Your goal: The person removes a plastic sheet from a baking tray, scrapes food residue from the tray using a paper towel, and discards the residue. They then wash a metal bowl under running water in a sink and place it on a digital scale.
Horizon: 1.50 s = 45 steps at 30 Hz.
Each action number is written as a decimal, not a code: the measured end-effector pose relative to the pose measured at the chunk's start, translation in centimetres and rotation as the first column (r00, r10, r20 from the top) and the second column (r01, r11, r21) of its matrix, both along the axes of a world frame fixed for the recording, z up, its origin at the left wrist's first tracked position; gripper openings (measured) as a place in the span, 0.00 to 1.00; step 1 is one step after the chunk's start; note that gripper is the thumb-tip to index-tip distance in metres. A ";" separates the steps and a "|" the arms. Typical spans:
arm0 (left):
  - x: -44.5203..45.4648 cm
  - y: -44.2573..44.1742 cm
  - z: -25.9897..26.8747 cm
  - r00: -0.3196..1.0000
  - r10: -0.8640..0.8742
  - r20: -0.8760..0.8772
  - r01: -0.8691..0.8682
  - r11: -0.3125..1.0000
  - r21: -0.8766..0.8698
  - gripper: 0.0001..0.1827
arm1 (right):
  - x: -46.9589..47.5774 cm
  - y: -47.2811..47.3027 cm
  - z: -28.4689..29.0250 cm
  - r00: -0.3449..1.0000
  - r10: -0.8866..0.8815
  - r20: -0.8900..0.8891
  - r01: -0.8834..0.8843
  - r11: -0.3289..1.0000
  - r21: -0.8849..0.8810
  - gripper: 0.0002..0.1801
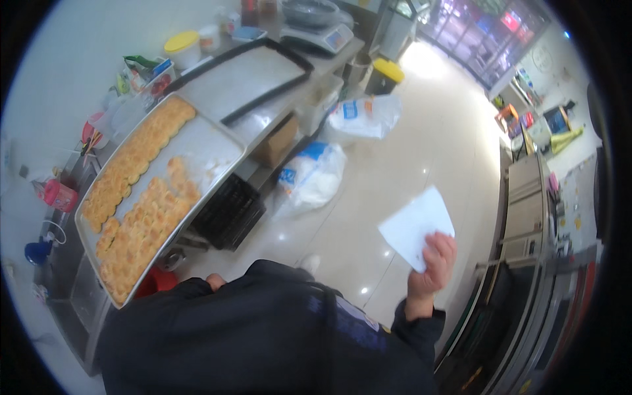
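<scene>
My right hand (pixel 435 261) is shut on a thin white sheet (pixel 414 224), gripping its lower right edge above the tiled floor; whether it is paper or plastic I cannot tell. Only a small part of my left hand (pixel 216 282) shows, low in front of my dark jacket, and the rest is hidden by the sleeve. To my left, a large metal baking tray (pixel 210 136) lies on the counter. It bears a long strip of golden baked pastry (pixel 143 153) along the wall side and a broader broken-up group of pastries (pixel 143 224) along the near side, with crumbs beside them.
A dark-rimmed tray (pixel 242 81) and a digital scale (pixel 323 39) stand farther along the counter. Below are a black crate (pixel 229 212) and filled plastic bags (pixel 316 173) on the floor. A yellow-lidded bin (pixel 387 74) stands beyond. Racked oven equipment (pixel 523 316) lines the right.
</scene>
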State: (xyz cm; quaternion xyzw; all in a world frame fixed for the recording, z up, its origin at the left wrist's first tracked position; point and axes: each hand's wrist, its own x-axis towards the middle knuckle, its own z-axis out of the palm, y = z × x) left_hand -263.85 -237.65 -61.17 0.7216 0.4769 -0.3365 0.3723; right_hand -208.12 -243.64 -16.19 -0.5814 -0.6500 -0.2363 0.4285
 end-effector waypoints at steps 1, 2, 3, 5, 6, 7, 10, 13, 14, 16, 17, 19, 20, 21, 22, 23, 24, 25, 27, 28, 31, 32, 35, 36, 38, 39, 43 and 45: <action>3.9 3.2 0.6 0.856 -0.471 0.215 0.473 0.880 0.043 0.13 | 2.7 0.6 -0.4 0.997 0.039 -0.062 -0.037 0.999 0.032 0.09; 9.0 5.4 1.4 0.885 -0.394 0.247 0.346 0.913 0.216 0.14 | 5.0 0.6 -0.9 0.989 0.044 -0.138 -0.046 0.999 -0.006 0.09; 13.9 7.1 3.0 0.911 -0.332 0.243 0.232 0.902 0.364 0.15 | 7.2 0.1 -1.4 0.974 0.010 -0.227 -0.016 1.000 -0.023 0.07; 24.3 12.5 7.9 0.708 0.334 0.622 -0.497 0.861 0.103 0.13 | 11.3 -0.6 -2.3 0.851 -0.172 -0.496 0.129 0.984 -0.121 0.09; 29.1 15.3 10.9 0.513 0.451 0.730 -0.583 0.808 -0.090 0.11 | 13.3 -0.6 -3.0 0.677 -0.331 -0.657 0.242 0.943 -0.226 0.12; 33.6 17.3 14.1 0.313 0.579 0.753 -0.660 0.702 -0.266 0.10 | 15.3 -0.1 -3.7 0.557 -0.265 -0.787 0.186 0.964 -0.193 0.12; 43.8 23.1 23.5 0.259 0.556 0.790 -0.531 0.765 -0.364 0.17 | 20.7 4.0 -5.9 0.127 -0.181 -0.975 0.080 0.982 -0.172 0.14; 50.5 24.8 30.0 0.206 0.638 0.741 -0.305 0.762 -0.571 0.19 | 22.7 11.9 -8.4 -0.088 -0.155 -0.984 -0.198 0.971 -0.135 0.16; 52.1 24.7 31.3 0.189 0.649 0.737 -0.236 0.758 -0.608 0.19 | 22.7 15.4 -9.0 -0.173 -0.138 -0.975 -0.289 0.954 -0.083 0.15; 54.1 25.3 32.9 0.148 0.647 0.748 -0.170 0.762 -0.626 0.19 | 21.6 22.0 -9.8 -0.264 -0.067 -0.962 -0.514 0.854 0.081 0.16; 54.5 25.2 33.0 0.119 0.650 0.751 -0.176 0.758 -0.628 0.19 | 20.9 25.1 -10.0 -0.234 -0.130 -0.963 -0.567 0.823 0.027 0.16; 54.3 26.1 32.5 0.046 0.700 0.712 -0.300 0.690 -0.659 0.18 | 19.1 30.7 -10.5 -0.149 -0.174 -0.973 -0.708 0.706 -0.018 0.14; 53.7 26.8 31.9 -0.007 0.746 0.666 -0.412 0.605 -0.682 0.18 | 18.2 33.3 -10.8 -0.103 -0.151 -0.983 -0.785 0.619 -0.013 0.13; 52.9 27.5 31.2 -0.076 0.777 0.625 -0.510 0.508 -0.694 0.17 | 17.7 36.0 -11.1 0.009 -0.239 -0.971 -0.837 0.529 -0.138 0.12; 51.9 28.2 30.4 -0.194 0.789 0.583 -0.544 0.408 -0.733 0.16 | 17.0 38.7 -11.6 0.111 -0.275 -0.955 -0.885 0.411 -0.221 0.12; 50.7 29.1 29.5 -0.310 0.778 0.547 -0.564 0.313 -0.765 0.16 | 16.3 41.7 -12.3 0.213 -0.297 -0.931 -0.911 0.285 -0.299 0.12; 49.6 29.7 28.6 -0.404 0.757 0.514 -0.589 0.215 -0.779 0.15 | 15.5 45.1 -13.1 0.240 -0.261 -0.935 -0.905 0.289 -0.313 0.13; 48.6 30.3 27.9 -0.493 0.728 0.477 -0.576 0.138 -0.806 0.15 | 14.7 49.2 -14.0 0.262 -0.219 -0.940 -0.900 0.296 -0.320 0.15; 47.1 30.7 26.6 -0.618 0.664 0.421 -0.574 -0.016 -0.819 0.14 | 12.8 58.3 -16.1 0.465 -0.105 -0.879 -0.820 0.325 -0.472 0.19; 46.4 30.8 26.1 -0.655 0.645 0.395 -0.558 -0.059 -0.828 0.13 | 11.6 63.0 -17.4 0.637 -0.067 -0.768 -0.704 0.354 -0.616 0.21; 44.8 30.1 24.8 -0.714 0.606 0.350 -0.555 -0.186 -0.811 0.11 | 6.9 74.1 -21.7 0.770 0.007 -0.638 -0.564 0.476 -0.675 0.24; 44.4 29.8 24.5 -0.731 0.589 0.344 -0.562 -0.233 -0.794 0.11 | 5.4 76.5 -23.0 0.840 -0.003 -0.543 -0.460 0.526 -0.715 0.24; 43.5 28.9 23.5 -0.825 0.479 0.299 -0.488 -0.340 -0.804 0.10 | 2.9 80.3 -25.5 0.882 0.109 -0.459 -0.436 0.563 -0.702 0.21; 43.2 28.7 23.3 -0.859 0.431 0.275 -0.444 -0.363 -0.819 0.10 | 2.6 80.8 -25.7 0.890 0.148 -0.431 -0.440 0.525 -0.729 0.20; 42.7 28.2 23.2 -0.897 0.359 0.257 -0.401 -0.419 -0.815 0.10 | 3.2 80.4 -25.5 0.915 0.185 -0.359 -0.404 0.438 -0.803 0.18; 42.4 28.0 23.2 -0.915 0.318 0.248 -0.377 -0.460 -0.804 0.09 | 4.0 79.6 -25.2 0.909 0.182 -0.375 -0.417 0.413 -0.809 0.16; 41.4 26.2 23.1 -0.955 0.178 0.235 -0.295 -0.588 -0.753 0.09 | 8.6 73.9 -23.5 0.882 -0.003 -0.472 -0.468 0.119 -0.875 0.12; 40.9 24.4 22.5 -0.956 0.173 0.235 -0.292 -0.613 -0.734 0.09 | 11.1 69.3 -23.2 0.369 -0.519 -0.771 -0.891 0.039 -0.453 0.10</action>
